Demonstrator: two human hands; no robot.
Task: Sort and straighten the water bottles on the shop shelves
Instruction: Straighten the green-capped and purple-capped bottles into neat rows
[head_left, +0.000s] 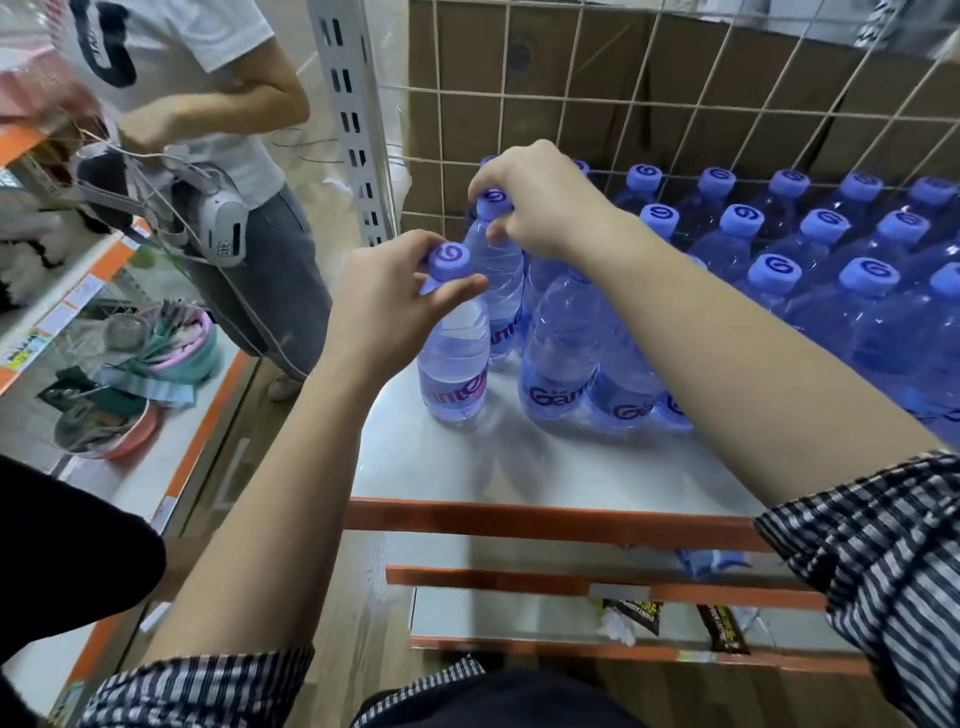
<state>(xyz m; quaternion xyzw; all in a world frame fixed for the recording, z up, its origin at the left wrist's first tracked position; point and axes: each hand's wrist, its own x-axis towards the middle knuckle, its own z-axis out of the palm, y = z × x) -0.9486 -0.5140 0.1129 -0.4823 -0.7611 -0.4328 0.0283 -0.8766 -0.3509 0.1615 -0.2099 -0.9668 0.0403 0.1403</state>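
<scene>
Both hands work at the shelf's left end: the left hand (387, 291) pinches the cap of the front water bottle (454, 358), the right hand (530, 202) closes its fingers on the cap of the bottle behind (496, 275). Held only at the top, either bottle could swing at its base and knock the neighbouring row of bottles (779, 270), or slip onto the bare shelf (519, 467). Both bottles stand with long axes near vertical, caps up, the front label facing the aisle.

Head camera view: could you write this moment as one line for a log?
left hand: grips front bottle cap | right hand: grips rear bottle cap | both upright on shelf
</scene>
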